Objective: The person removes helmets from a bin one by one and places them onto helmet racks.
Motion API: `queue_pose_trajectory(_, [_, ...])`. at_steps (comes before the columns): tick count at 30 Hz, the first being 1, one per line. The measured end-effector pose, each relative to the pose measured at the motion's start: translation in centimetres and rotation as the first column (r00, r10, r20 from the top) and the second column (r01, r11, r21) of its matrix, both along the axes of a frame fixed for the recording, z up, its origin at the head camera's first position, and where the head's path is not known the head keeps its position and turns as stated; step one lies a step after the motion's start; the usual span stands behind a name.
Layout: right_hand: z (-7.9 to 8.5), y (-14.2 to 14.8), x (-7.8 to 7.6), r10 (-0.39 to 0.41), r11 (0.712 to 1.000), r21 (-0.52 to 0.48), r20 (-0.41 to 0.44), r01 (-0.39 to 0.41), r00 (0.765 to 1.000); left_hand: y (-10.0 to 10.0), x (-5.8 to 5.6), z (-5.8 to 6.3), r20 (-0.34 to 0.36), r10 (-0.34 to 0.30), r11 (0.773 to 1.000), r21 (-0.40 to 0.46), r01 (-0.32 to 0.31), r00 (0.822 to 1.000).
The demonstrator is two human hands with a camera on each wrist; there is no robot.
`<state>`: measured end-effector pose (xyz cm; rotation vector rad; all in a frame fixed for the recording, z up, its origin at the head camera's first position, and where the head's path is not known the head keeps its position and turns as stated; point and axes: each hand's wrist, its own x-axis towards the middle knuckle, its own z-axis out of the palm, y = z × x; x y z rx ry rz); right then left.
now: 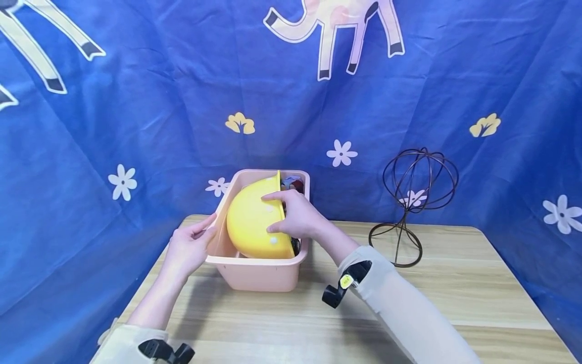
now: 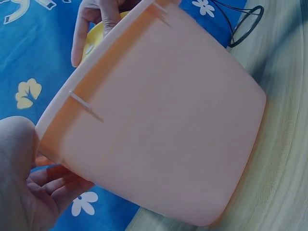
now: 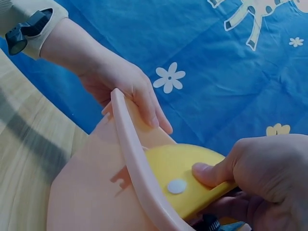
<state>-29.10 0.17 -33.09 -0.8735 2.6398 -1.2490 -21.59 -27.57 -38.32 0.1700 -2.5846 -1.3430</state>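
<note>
A pink plastic bin [image 1: 261, 275] stands on the table, tipped slightly in the wrist views. Inside it, a yellow hard hat [image 1: 252, 217] lies on its side, its open underside facing right. My right hand [image 1: 297, 212] grips the hat's edge, thumb on the yellow shell [image 3: 180, 159] and other fingers tucked inside. At the bin's left rim, my left hand [image 1: 188, 247] pinches the wall, with the thumb on one side and fingers on the other. Dark and bluish items [image 1: 293, 183] show beside the hat, mostly hidden by it and my right hand.
A brown wire stand [image 1: 402, 222] with a round cage top stands on the right of the wooden table [image 1: 432, 303]. A blue printed cloth [image 1: 282, 91] hangs behind the table and along both sides.
</note>
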Motion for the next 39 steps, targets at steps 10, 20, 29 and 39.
queue_pose_trajectory(10, [-0.6,1.3,-0.4,-0.008,0.988,-0.156,0.047,0.015,0.999,0.2,0.0,-0.2,0.006,0.019,1.0,-0.001,-0.019,1.0])
queue_pose_trajectory(20, [0.2,2.2,-0.2,0.003,0.948,-0.318,0.049,0.012,0.999,-0.1,0.0,-0.4,-0.008,0.032,0.999,-0.015,-0.032,0.999])
queue_pose_trajectory(29, [1.2,3.4,-0.2,0.054,0.855,-0.517,0.015,-0.038,0.998,0.3,0.1,-0.2,-0.029,0.034,0.999,-0.036,-0.035,0.999])
queue_pose_trajectory(39, [2.2,4.6,0.5,0.056,0.766,-0.641,-0.012,-0.051,0.998,0.1,0.1,-0.4,-0.043,0.059,0.997,-0.045,-0.061,0.997])
